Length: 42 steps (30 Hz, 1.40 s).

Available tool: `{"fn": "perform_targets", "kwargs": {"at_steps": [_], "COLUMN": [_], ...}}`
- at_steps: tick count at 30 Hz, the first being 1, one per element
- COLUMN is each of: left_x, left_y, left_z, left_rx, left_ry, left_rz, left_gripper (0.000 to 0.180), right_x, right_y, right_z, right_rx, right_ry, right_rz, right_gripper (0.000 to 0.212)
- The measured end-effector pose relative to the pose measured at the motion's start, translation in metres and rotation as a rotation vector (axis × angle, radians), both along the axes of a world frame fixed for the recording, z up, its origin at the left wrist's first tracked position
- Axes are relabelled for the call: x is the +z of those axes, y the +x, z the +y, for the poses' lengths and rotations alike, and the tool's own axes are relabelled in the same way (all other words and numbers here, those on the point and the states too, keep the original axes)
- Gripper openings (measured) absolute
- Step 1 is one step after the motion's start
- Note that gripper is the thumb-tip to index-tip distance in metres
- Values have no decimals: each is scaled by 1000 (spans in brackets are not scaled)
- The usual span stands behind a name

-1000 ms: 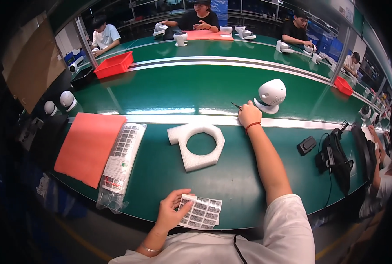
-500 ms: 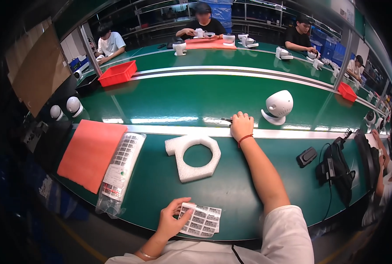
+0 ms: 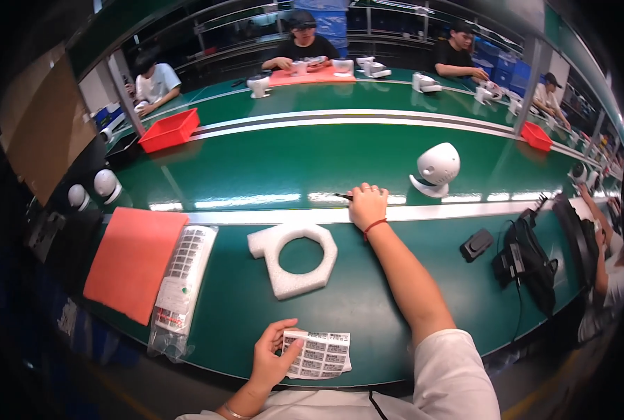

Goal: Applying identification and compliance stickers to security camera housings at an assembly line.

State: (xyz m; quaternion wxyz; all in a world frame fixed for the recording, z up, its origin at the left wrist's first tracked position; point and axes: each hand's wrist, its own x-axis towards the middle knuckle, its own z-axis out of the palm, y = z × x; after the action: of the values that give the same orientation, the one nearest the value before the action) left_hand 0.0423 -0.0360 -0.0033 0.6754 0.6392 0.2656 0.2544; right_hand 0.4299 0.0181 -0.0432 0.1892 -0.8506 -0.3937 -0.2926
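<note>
My left hand (image 3: pixel 275 355) pinches the left edge of a sheet of printed labels (image 3: pixel 324 355), thumb on top, at the near edge of the green bench. My right arm reaches forward. Beside the pale strip, my right hand (image 3: pixel 368 206) is closed round a thin black pointed tool (image 3: pixel 343 197); only its tip shows to the left, so its kind is unclear. Between the hands lies a white foam block (image 3: pixel 305 283) with a large round hole. A white rounded camera-like device (image 3: pixel 440 165) stands on its base to the right, beyond the strip, apart from my hand.
An orange foam sheet (image 3: pixel 135 262) and a clear-bagged stack of label sheets (image 3: pixel 183 273) lie at left. On the right are a small black box (image 3: pixel 477 244) and a black pouch with cable (image 3: pixel 532 262). Red bins (image 3: pixel 170 131) stand farther off. People work across the bench.
The whole view has shifted slightly, so bench items sit farther left in it. Both hands keep their holds. A person opposite has lowered the white part in their hands.
</note>
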Motion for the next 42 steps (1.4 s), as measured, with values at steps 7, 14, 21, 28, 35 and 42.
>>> {"fn": "perform_targets", "kwargs": {"at_steps": [7,14,21,28,35,42], "left_x": [-1,13,16,38,144,179], "left_y": [-4,-8,-1,1,16,61], "left_z": [-9,-9,4,16,60,87], "left_rx": [119,-14,66,-4,-35,51], "left_ry": [18,-106,-210,-132,954,1123], "left_rz": [-78,42,-155,-173,-279,-485], "left_gripper": [40,42,26,21,26,31], "right_x": [9,15,11,18,68,189], "right_y": [-12,0,13,8,7,-119], "right_z": [20,-8,3,-2,-17,-64], "right_rx": [-25,-98,-206,-236,-46,1100], "right_ry": [-79,3,20,-53,245,577], "right_rz": [182,328,186,234,395,942], "right_gripper": [26,25,36,37,38,43]}}
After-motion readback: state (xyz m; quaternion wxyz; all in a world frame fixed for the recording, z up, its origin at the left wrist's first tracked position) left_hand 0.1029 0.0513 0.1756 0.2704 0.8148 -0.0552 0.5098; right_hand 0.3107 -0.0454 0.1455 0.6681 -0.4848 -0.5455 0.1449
